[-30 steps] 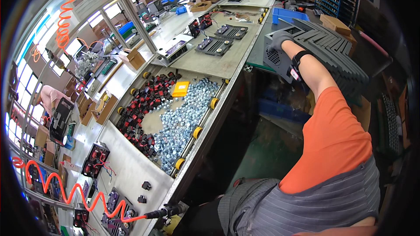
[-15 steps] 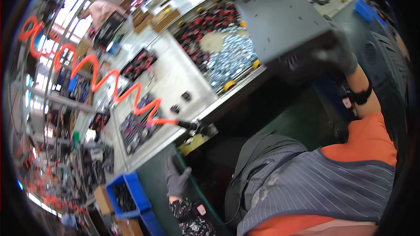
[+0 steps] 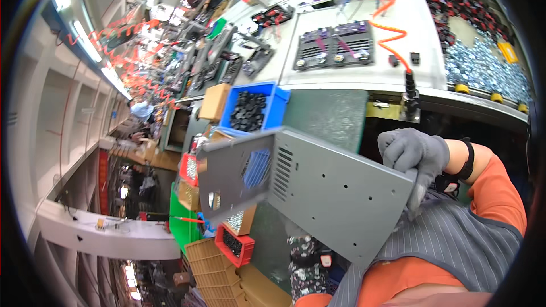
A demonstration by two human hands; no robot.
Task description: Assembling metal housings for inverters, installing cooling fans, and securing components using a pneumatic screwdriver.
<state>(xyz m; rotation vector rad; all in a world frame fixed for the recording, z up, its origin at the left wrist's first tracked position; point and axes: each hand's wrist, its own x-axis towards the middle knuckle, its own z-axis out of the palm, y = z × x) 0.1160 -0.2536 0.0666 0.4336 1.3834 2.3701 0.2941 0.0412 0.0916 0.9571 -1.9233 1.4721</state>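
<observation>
My right hand (image 3: pixel 412 156), in a grey glove, grips the right edge of a bent grey sheet-metal panel (image 3: pixel 335 193). The panel is tilted in front of my body. Its broad face has several small holes, a row of slots lies near the bend, and the left flange has cutouts. Only a sliver of my left hand (image 3: pixel 294 228), gloved as well, shows below the panel; its fingers are hidden behind the metal. The left forearm wears a dark flowered sleeve. Whether that hand touches the panel I cannot tell.
A blue bin (image 3: pixel 278 108) of black parts stands beyond the panel. Red bins (image 3: pixel 242 250) and a cardboard box (image 3: pixel 256 290) lie at the lower left. On the white bench are slotted dark units (image 3: pixel 335 48) and a tray of shiny screws (image 3: pixel 483 62). A coiled orange hose (image 3: pixel 392 37) hangs down to a tool.
My view has swung left. The panel has come from the upper right, over the bench, to in front of me, carried by my right hand. My left hand has gone behind it.
</observation>
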